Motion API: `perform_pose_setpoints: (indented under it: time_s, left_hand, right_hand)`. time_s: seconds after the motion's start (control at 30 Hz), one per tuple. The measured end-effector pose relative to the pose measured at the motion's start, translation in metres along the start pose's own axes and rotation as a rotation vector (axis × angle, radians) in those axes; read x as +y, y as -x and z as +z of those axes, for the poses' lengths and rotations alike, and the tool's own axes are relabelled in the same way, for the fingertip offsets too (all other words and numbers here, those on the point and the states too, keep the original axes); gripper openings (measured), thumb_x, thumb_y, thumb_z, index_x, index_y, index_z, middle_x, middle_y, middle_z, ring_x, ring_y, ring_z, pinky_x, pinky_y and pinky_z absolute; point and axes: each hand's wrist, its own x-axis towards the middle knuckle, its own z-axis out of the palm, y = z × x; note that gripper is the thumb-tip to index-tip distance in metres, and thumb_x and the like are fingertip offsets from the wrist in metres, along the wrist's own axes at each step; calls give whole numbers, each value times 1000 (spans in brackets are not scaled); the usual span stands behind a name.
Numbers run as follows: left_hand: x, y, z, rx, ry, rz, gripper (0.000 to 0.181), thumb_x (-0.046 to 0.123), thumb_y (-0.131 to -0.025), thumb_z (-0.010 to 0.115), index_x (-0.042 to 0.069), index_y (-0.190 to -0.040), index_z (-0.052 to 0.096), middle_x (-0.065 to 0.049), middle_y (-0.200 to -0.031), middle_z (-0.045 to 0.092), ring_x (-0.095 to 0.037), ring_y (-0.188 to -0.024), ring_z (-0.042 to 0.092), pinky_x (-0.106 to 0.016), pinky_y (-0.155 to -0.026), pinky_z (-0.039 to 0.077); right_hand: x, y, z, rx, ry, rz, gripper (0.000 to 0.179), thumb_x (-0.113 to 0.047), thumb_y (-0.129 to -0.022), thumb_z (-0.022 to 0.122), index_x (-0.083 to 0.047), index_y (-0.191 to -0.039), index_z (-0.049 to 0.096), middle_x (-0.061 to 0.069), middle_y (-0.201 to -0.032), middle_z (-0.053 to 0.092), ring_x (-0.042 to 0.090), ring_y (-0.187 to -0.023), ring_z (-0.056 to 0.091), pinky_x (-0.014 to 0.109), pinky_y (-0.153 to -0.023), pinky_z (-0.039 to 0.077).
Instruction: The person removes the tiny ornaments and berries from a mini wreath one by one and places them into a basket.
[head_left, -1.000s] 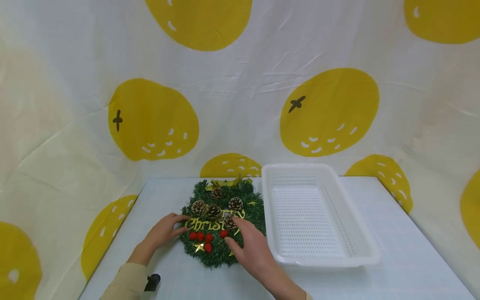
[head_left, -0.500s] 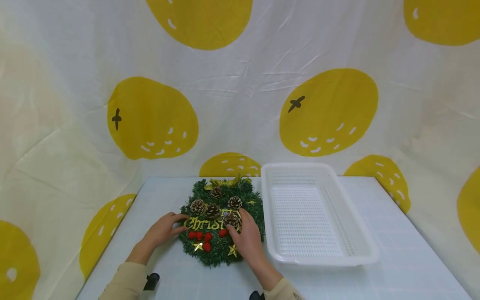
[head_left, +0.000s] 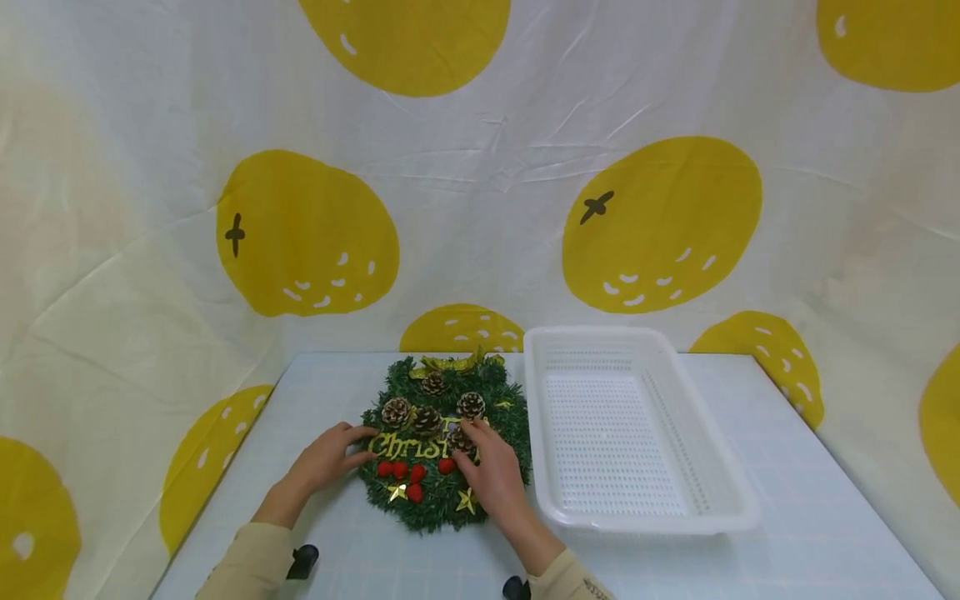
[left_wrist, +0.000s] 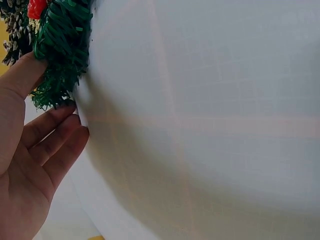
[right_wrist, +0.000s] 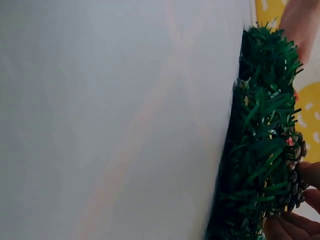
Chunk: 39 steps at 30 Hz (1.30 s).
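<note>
A green Christmas wreath (head_left: 433, 515) lies flat on the table, bearing several pine cones, red berries (head_left: 400, 471), gold stars (head_left: 467, 500) and gold lettering (head_left: 405, 447). My left hand (head_left: 326, 460) holds its left edge; in the left wrist view the thumb (left_wrist: 25, 75) is on the greenery, with the fingers (left_wrist: 62, 145) curled by its rim. On the wreath's right side, my right hand (head_left: 497, 477) pinches a pine cone (head_left: 460, 440) between thumb and fingers. The right wrist view shows fingertips (right_wrist: 310, 175) against that pine cone, which they partly hide.
A white perforated plastic basket (head_left: 551, 518) stands just right of the wreath. A gold ribbon bow (head_left: 457, 364) tops the wreath. Behind the white table (head_left: 375, 575) hangs a curtain (head_left: 480, 225) printed with yellow fruit.
My right hand has shifted up and right on the wreath since a second ago, uncovering the right gold star, and its fingers have come round the pine cone. The left hand stays put.
</note>
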Motion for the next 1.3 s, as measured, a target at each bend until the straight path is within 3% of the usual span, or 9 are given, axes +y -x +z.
perform_pose_setpoints:
  time_s: [0.13,0.3,0.47,1.0,1.3]
  left_hand:
    - [-2,-1,0,-1,-8,-1,42,33,-88,73,12,-124,66,-11,-107,61,-30,-96,61,-50,-79,51]
    - [-3,0,1,-5,-4,-4,42,32,-88,73,12,-124,66,-11,-107,61,-30,-96,61,-51,-78,51]
    - [-2,1,1,-5,-4,-3,42,32,-88,73,12,-125,66,-11,-108,61,-30,-97,61,-51,-78,51]
    - [-1,1,1,6,-12,-9,41,34,-88,73,13,-123,67,-10,-106,61,-29,-95,61,-50,-78,51]
    - [0,0,0,1,2,-7,41,32,-88,73,14,-124,66,-10,-107,61,-29,-96,60,-50,-78,51]
  right_hand:
    - [-1,-2,-1,-8,31,-18,44,-21,-93,69,-5,-133,61,18,-138,55,32,-105,65,47,-88,52]
    - [-1,-3,-1,-15,38,-8,47,-19,-92,71,-3,-134,59,19,-136,55,36,-117,59,49,-92,50]
    - [0,-5,-1,-13,58,-18,47,-17,-91,71,-1,-133,59,18,-133,58,36,-117,58,49,-92,49]
    - [-20,-1,-12,28,-94,-24,47,-24,-95,67,-1,-135,57,17,-137,54,34,-124,53,49,-96,47]
    - [-46,-5,-40,88,-147,-96,46,-29,-95,67,-2,-132,60,14,-131,60,24,-108,65,35,-84,55]
